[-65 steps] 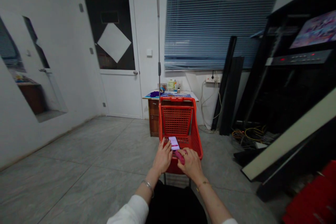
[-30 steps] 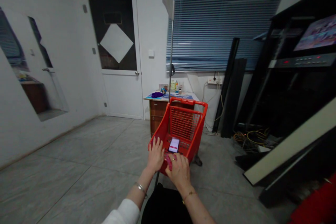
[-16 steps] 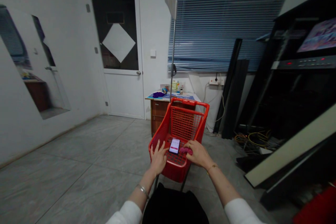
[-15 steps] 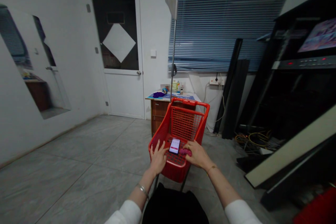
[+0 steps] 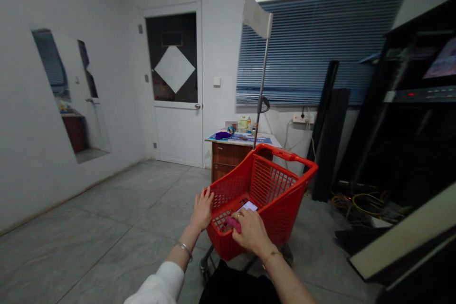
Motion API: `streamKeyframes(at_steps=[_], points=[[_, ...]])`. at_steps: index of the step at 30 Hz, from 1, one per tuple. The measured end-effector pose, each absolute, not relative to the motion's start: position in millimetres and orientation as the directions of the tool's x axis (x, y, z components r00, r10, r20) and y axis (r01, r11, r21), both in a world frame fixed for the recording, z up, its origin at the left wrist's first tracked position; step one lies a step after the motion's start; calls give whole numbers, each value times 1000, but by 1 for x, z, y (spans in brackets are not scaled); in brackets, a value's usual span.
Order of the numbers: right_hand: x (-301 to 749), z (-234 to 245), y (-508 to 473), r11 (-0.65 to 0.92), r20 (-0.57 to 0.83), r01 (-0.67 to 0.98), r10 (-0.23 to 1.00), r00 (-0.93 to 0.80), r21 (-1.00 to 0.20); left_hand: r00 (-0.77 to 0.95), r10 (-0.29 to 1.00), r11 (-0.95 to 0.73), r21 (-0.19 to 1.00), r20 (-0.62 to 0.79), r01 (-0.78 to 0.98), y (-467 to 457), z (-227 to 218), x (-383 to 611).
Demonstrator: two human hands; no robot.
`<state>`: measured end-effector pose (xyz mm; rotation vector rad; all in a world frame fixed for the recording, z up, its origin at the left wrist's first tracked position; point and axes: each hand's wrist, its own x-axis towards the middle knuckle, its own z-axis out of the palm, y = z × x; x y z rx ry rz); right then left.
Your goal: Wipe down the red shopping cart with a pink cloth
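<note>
A small red shopping cart (image 5: 281, 194) stands in front of me, angled to the right, with a pole carrying a white flag (image 5: 257, 16). My left hand (image 5: 202, 209) rests on the cart's near left rim, fingers stretched out. My right hand (image 5: 251, 230) is curled on the near edge, gripping a small pink thing (image 5: 233, 223). A phone (image 5: 248, 206) with a lit screen lies on the cart's seat grille just beyond my right hand.
A wooden desk (image 5: 235, 152) with small items stands behind the cart, under a blue window blind (image 5: 320, 47). A white door (image 5: 176, 85) is at the back left. Black panels (image 5: 329, 123), cables and a dark cabinet (image 5: 409, 104) crowd the right. Grey tiled floor (image 5: 107, 218) spreads to the left.
The cart has swung so its front points right. My right hand has pulled back to the near edge, and the view has shifted left.
</note>
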<state>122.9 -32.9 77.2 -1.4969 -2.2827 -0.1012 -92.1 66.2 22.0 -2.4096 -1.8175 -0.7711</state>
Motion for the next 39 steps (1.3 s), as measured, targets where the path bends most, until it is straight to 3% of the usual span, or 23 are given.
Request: streamKeyframes(at_steps=[4, 7, 14, 17, 22, 28, 34, 39], points=[[106, 79, -35, 460, 380, 867, 849, -366, -191, 85, 894, -306, 462, 439, 833, 55, 8, -69], [116, 91, -28, 452, 350, 874, 859, -374, -177, 68, 896, -311, 510, 439, 802, 35, -9, -49], [193, 110, -11, 96, 303, 992, 951, -69, -76, 197, 877, -367, 347, 438, 863, 15, -2, -32], [185, 97, -19, 110, 364, 992, 928, -82, -55, 218, 875, -365, 293, 432, 884, 15, 6, -17], [151, 71, -33, 171, 542, 978, 837, -78, -122, 262, 836, -408, 227, 482, 884, 15, 4, 11], [187, 67, -43, 216, 613, 973, 781, -122, -82, 323, 777, -492, 201, 540, 847, 18, -1, 13], [251, 80, -73, 74, 645, 995, 764, -11, -71, 338, 796, -494, 216, 502, 842, 13, 7, 14], [222, 73, -78, -18, 647, 992, 757, 93, -122, 321, 787, -503, 246, 527, 829, 13, 2, 11]])
